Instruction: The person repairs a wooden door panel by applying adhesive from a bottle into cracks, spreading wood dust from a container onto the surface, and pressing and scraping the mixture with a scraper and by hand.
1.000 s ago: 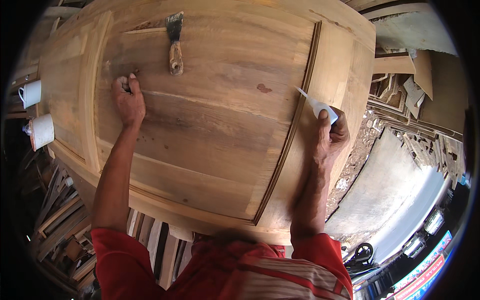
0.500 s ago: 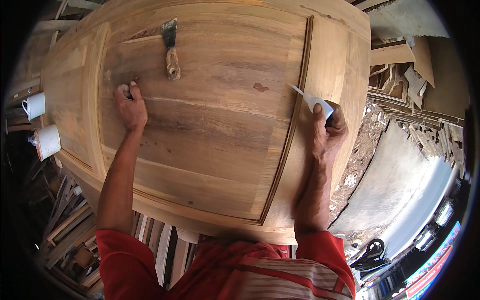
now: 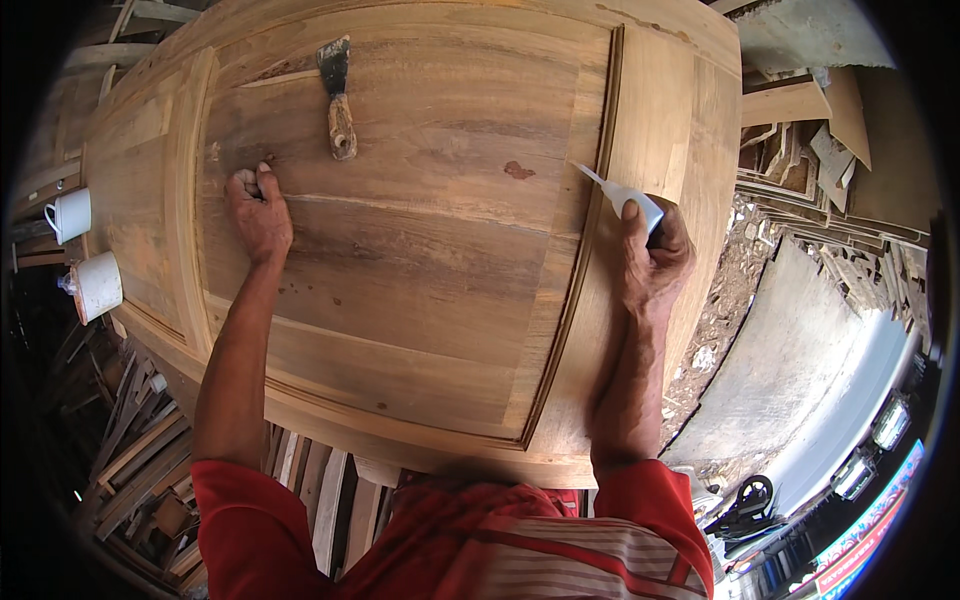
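Note:
A wooden panelled door (image 3: 430, 270) lies flat in front of me. Above its right-hand moulding, my right hand (image 3: 655, 245) grips a small white squeeze bottle (image 3: 637, 207), thumb on its side. The bottle's thin pointed nozzle tilts up and left, over the edge of the large panel. My left hand (image 3: 260, 218) is at the panel's left part with its fingers curled in; whatever they may hold is hidden. Beyond and to the right of that hand lies a putty knife (image 3: 338, 100) with a stained blade and a worn wooden handle.
Two white containers, a mug (image 3: 70, 215) and a stained tub (image 3: 97, 287), stand by the door's left edge. Scrap wood (image 3: 150, 460) is piled at lower left. On the right are stacked boards (image 3: 800, 190) and a grey sheet (image 3: 770, 350) on the ground.
The whole picture has shifted very slightly. Both hands keep nearly the same poses, and the bottle stays in my right hand.

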Demonstrator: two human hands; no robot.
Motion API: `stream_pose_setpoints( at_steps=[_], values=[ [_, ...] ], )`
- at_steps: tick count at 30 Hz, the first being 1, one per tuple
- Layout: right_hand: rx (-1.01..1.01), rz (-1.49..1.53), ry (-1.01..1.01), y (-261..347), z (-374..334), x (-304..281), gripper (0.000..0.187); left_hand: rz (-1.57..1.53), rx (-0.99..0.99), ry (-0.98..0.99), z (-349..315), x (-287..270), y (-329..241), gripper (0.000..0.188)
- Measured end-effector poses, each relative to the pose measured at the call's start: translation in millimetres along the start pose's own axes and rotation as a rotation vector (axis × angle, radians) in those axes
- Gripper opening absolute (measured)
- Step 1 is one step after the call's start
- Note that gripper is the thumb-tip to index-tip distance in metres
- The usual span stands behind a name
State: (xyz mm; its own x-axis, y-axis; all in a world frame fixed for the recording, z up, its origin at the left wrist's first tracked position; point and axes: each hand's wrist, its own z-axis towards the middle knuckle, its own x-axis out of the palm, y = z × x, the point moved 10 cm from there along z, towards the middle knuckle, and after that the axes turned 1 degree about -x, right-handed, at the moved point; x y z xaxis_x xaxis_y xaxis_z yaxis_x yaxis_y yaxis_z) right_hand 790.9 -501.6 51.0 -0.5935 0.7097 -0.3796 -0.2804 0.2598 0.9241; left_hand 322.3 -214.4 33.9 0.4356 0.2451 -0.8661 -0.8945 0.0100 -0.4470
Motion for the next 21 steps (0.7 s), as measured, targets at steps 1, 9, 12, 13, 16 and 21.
stream_pose_setpoints(
  at_steps=[1, 9, 12, 13, 16, 21],
  values=[
    [-0.009, -0.005, -0.004, 0.6, 0.1, 0.0, 0.025, -0.003, -0.003, -0.009, -0.3, -0.4, -0.3, 0.035],
    [-0.001, -0.029, 0.012, 0.1, 0.2, 1.1, 0.026, 0.004, -0.004, -0.013, 1.1, -2.1, 2.9, 0.034],
    [0.000, -0.018, 0.013, -1.6, 0.2, 0.7, 0.026, 0.007, 0.000, -0.004, -0.5, -1.0, -0.8, 0.035],
    [0.002, -0.002, 0.013, -2.2, 0.0, 0.5, 0.026, 0.004, -0.011, 0.007, -0.9, -0.8, -0.1, 0.036],
    [0.008, -0.023, 0.006, -3.2, -0.1, -1.8, 0.026, 0.008, -0.038, 0.020, -1.2, -0.8, 0.8, 0.036],
    [0.016, -0.017, -0.006, -6.5, -0.2, -5.7, 0.025, -0.008, -0.024, 0.025, -2.1, -1.0, -6.1, 0.035]
  ],
)
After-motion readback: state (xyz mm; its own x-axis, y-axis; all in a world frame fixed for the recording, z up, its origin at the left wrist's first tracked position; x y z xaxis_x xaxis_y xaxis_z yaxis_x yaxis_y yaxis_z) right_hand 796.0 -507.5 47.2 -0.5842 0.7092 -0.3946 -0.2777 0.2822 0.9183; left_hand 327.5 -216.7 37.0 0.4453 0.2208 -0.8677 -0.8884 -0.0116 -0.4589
